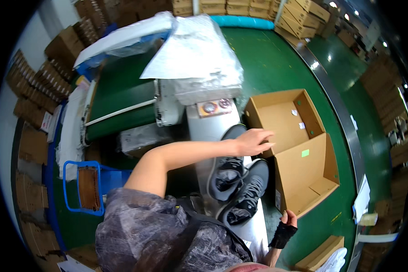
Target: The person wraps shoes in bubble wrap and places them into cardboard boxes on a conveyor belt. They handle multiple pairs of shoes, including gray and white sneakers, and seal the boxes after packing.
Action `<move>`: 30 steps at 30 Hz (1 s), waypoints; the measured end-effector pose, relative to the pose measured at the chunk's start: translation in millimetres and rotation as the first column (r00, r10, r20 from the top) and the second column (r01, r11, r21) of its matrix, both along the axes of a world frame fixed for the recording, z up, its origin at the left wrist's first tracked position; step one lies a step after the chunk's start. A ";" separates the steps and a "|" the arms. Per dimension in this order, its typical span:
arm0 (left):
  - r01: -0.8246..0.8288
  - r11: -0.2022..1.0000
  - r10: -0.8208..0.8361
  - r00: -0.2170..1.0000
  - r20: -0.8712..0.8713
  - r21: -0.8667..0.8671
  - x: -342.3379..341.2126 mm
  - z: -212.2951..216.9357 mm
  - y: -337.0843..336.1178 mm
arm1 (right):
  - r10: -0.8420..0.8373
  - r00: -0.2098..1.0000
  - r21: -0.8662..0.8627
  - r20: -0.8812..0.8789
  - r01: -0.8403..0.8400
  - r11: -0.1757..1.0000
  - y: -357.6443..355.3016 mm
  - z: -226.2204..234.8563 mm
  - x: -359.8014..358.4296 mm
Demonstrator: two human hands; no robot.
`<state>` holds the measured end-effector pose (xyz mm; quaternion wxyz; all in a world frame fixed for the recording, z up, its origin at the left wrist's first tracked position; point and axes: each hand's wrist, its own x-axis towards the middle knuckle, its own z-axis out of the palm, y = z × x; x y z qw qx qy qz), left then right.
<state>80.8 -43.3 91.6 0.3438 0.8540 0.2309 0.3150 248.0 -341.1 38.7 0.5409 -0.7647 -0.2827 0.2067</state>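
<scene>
A brown cardboard shoe box (299, 177) lies opened out on the green surface, its lid half (276, 113) folded back beyond it. My left hand (254, 141) reaches across the shoes, its curled fingers at the box's left edge near the fold. Down at the near corner, my right hand (289, 219) pinches the box wall between thumb and fingers; a black band (283, 235) wraps that wrist. Beside the box, a pair of dark grey lace-up sneakers rests on a narrow metal table: a left shoe (226, 174) and a right shoe (247, 195), partly under my left arm.
A control panel with round knobs (214, 108) sits at the table's far end, before a machine draped in plastic sheeting (199, 50). At left are a conveyor belt (122, 90) and a blue cart (84, 188). Another carton (322, 254) lies at lower right. Stacked boxes line the back.
</scene>
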 end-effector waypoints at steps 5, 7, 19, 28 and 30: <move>-0.315 0.949 0.311 0.946 -0.095 -0.029 -165.2 15.4 -34.1 | 0.073 0.991 0.046 0.112 -0.078 0.996 14.6 22.1 -4.8; -0.425 0.904 0.420 0.904 -0.082 -0.049 -209.8 19.7 -36.1 | 0.118 0.991 0.066 0.067 -0.122 0.990 28.0 40.3 -9.9; -0.435 0.653 0.754 0.456 -0.473 0.620 -350.5 7.8 153.6 | 0.522 0.691 0.052 0.501 -0.626 0.778 257.7 114.2 -110.8; -0.228 0.938 0.333 0.801 -0.497 0.261 -361.7 -6.2 329.3 | 0.703 0.492 -0.220 0.513 -0.717 0.662 471.3 123.6 -207.4; -0.227 0.927 0.317 0.898 -0.305 0.298 -338.6 -0.6 351.1 | 0.761 0.468 -0.280 0.450 -0.735 0.617 503.2 118.1 -213.7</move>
